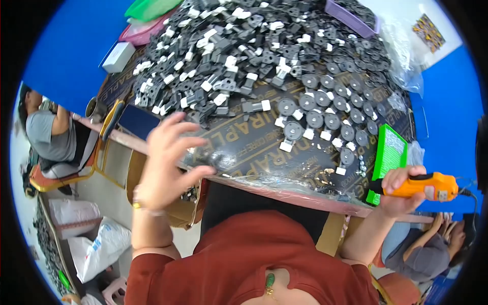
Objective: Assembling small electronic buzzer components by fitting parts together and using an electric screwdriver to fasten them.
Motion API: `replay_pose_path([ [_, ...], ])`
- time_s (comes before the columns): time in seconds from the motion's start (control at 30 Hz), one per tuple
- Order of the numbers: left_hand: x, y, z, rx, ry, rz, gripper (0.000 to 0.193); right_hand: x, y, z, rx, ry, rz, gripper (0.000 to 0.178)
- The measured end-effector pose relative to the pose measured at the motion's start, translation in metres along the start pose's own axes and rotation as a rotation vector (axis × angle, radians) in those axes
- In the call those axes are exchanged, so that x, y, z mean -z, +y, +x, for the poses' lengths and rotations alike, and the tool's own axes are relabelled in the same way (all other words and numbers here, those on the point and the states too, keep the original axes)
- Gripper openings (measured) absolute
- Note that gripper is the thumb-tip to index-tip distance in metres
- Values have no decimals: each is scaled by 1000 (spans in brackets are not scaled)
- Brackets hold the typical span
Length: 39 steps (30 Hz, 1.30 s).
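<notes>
My left hand (170, 157) hovers over the near left edge of the table, fingers spread and nothing in it. In my right hand (399, 198) is an orange corded electric screwdriver (432, 186), its black end turned left. Beside that black end stands a bright green tray (380, 157) with many small shiny screws in it. Several black round wheel parts with white tabs (314, 119) lie on the table left of the tray. A single black part with a white end (254, 106) sits farther left, nearest my left hand's side.
A large heap of black and white plastic parts (218, 66) covers the far table. A purple basket (351, 19) stands behind it. A dark blue flat panel (138, 122) lies at the left edge, and a cardboard box (188, 211) is below. Other people sit on both sides.
</notes>
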<state>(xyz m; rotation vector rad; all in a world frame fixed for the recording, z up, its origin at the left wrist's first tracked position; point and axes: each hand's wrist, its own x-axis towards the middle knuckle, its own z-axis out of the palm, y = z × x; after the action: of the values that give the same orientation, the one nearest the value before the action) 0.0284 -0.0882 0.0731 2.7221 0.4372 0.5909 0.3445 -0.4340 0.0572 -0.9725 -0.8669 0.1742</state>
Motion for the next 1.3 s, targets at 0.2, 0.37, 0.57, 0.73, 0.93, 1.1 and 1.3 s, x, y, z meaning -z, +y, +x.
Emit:
replay_pose_path([
  [0.2, -106, 61, 83, -294, -34, -122, 38, -9, 0, 0, 15, 23, -105, 62],
  [0.37, -133, 62, 113, -306, -143, -11, 28, 31, -20, 3, 107, 130, -220, 57],
  [0.57, -128, 78, 107, -336, -197, -82, 30, 81, -5, 24, 123, 395, -375, 37],
  [0.73, -141, 107, 99, -334, -241, -240, 44, 90, 13, 32, 84, 433, -470, 29],
  [0.93, -162, 104, 93, -330, -149, -282, 52, 98, 18, 32, 68, 468, -519, 26],
  [1.1, -162, 102, 91, -287, -104, -290, 53, 99, 19, 28, 88, 470, -507, 25],
  [1.3, -167, 100, 89, -288, -131, -294, 48, 96, 19, 28, 81, 491, -521, 25],
])
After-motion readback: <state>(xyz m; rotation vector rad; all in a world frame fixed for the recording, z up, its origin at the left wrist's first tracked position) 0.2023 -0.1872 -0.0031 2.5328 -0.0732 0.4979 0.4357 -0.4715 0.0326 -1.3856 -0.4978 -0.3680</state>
